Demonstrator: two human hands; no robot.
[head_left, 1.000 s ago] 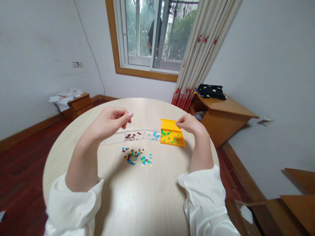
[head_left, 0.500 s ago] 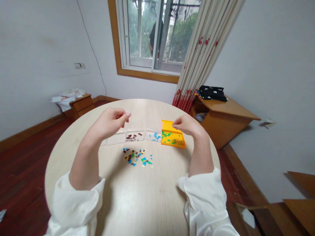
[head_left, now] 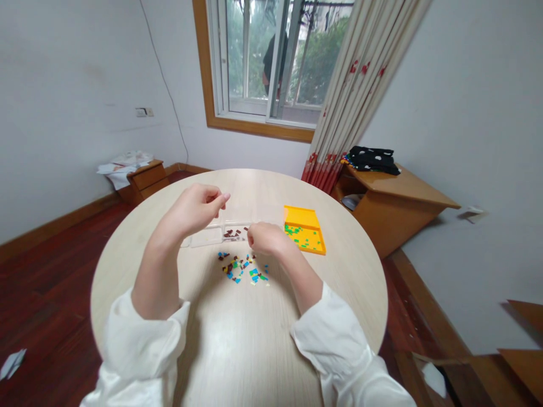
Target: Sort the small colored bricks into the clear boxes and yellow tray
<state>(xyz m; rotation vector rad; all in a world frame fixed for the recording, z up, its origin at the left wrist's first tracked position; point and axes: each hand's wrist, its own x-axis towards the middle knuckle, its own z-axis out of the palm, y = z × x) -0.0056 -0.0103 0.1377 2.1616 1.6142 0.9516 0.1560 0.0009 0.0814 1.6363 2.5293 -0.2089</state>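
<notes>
My left hand [head_left: 197, 209] hovers over the clear boxes, thumb and fingers pinched together; whatever may be between them is too small to make out. My right hand [head_left: 269, 239] is in front of the blue pieces' clear box and hides most of it. Its fingers are curled in and closed, with the tips turned away from view. Just beyond its fingertips lie dark brown building bricks [head_left: 232, 233] in another clear box. Below both hands, a loose pile of tiny mixed bricks [head_left: 235, 265] in blue, brown, green and yellow is spread on the table.
An open yellow box [head_left: 324, 249] with green bricks stands to the right on the round wooden table [head_left: 246, 350]. A clear box [head_left: 206, 237] sits under my left hand. Behind are a window, a curtain [head_left: 360, 73] and a side cabinet [head_left: 394, 198] with dark cloth on it.
My right hand has moved left from above the yellow box to the clear boxes. My left hand stays pinched in about the same place. The view has shifted slightly.
</notes>
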